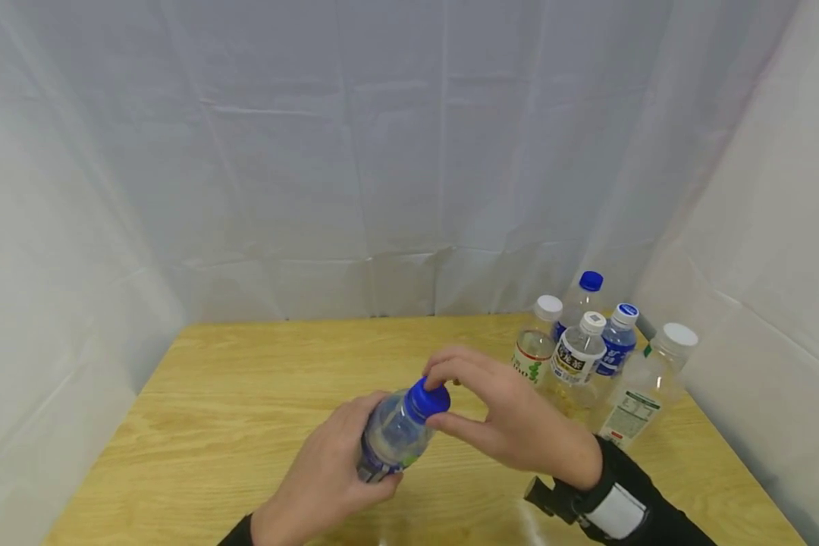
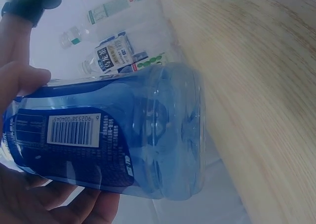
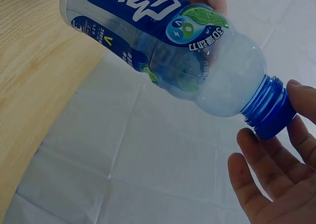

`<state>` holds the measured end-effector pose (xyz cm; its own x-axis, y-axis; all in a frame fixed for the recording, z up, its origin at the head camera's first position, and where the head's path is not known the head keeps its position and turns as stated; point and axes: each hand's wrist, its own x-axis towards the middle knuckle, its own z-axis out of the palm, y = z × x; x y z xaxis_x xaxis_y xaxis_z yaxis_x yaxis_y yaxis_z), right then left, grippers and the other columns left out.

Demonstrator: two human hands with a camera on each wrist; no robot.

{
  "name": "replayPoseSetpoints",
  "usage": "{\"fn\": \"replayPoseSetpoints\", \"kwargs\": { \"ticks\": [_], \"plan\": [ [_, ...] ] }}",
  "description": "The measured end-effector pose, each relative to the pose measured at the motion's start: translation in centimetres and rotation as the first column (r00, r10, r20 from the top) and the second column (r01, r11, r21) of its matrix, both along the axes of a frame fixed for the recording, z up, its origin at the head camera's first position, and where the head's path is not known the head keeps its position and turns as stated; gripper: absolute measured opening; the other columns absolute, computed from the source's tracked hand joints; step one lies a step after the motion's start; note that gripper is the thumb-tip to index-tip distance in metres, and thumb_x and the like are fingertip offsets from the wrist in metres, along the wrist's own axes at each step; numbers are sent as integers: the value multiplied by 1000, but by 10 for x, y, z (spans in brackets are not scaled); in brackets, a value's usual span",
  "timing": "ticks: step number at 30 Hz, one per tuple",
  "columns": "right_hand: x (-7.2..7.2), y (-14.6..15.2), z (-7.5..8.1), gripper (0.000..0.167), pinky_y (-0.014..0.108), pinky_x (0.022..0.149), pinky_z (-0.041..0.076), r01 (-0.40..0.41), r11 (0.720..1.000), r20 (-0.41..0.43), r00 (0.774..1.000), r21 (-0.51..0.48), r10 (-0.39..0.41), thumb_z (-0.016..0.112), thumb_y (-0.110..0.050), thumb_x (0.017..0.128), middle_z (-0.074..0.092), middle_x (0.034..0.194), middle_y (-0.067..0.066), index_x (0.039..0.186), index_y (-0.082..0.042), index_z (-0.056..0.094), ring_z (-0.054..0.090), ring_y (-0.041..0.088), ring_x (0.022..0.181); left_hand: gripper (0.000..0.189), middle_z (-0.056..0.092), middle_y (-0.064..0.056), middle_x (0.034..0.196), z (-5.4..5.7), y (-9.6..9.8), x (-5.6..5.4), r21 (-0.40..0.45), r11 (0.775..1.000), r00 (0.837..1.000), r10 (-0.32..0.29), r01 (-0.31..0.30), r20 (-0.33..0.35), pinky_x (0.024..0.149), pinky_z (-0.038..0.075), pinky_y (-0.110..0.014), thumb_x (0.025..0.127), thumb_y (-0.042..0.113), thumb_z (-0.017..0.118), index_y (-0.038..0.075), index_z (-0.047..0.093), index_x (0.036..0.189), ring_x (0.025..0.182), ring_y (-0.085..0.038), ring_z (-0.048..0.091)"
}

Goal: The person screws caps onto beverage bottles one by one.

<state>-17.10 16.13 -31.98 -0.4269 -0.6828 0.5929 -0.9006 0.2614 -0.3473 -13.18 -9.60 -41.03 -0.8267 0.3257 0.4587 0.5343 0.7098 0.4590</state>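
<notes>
A clear plastic drink bottle (image 1: 397, 434) with a blue label is held tilted above the table, its neck toward the right. My left hand (image 1: 334, 462) grips it round the body; in the left wrist view the label's barcode (image 2: 74, 130) and the bottle's base show. At the neck, my right hand (image 1: 494, 406) pinches the blue cap (image 1: 428, 399) between thumb and fingers. The right wrist view shows the cap (image 3: 277, 116) on the neck, with blue threads (image 3: 261, 100) visible behind it and a lime printed on the label.
Several other capped bottles stand at the table's right side, among them a white-capped one (image 1: 655, 371) nearest the right edge and a blue-capped one (image 1: 589, 292) at the back. The wooden table (image 1: 246, 379) is bordered by white sheeting (image 1: 382, 152) behind and on both sides.
</notes>
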Motion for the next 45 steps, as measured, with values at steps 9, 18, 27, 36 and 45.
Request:
{"fn": "replayPoseSetpoints", "kwargs": {
  "ticks": [9,18,27,36,45],
  "plan": [
    [3,6,2,40,24,90,61,-32,996,84,996,89,24,81,-12,91,63,127,1,129,-15,68,64,11,109,93,68,8,128,1,-2,0,-22,1000,999,-15,14,-30,86,58,-32,65,38,95,24,54,147,109,-6,63],
    [4,9,7,37,22,94,59,-119,984,120,987,129,103,84,-11,88,63,126,-3,120,-19,70,63,10,112,96,66,16,130,2,-5,0,17,993,993,-118,118,-10,90,58,-34,61,33,98,35,54,146,113,-5,63],
    [5,11,12,38,21,87,59,-147,978,93,987,147,134,85,-15,88,66,114,-3,122,-17,68,64,6,101,96,67,18,127,4,-6,2,25,979,978,-201,200,61,86,57,-29,63,32,97,34,52,149,107,-3,63],
    [7,11,6,32,14,77,57,-42,984,96,995,173,25,81,-30,93,67,103,-5,117,-15,65,61,-2,87,94,68,17,127,5,-2,5,-2,983,981,-184,185,64,84,58,-28,63,36,97,30,54,147,103,-1,63],
    [11,3,-5,30,6,56,45,129,987,-20,992,100,-127,79,-38,94,63,82,-8,100,-15,61,53,-4,69,95,72,9,116,5,6,10,-122,990,994,-74,64,-81,77,59,-25,59,47,97,19,59,142,95,-1,65]
  ]
}}
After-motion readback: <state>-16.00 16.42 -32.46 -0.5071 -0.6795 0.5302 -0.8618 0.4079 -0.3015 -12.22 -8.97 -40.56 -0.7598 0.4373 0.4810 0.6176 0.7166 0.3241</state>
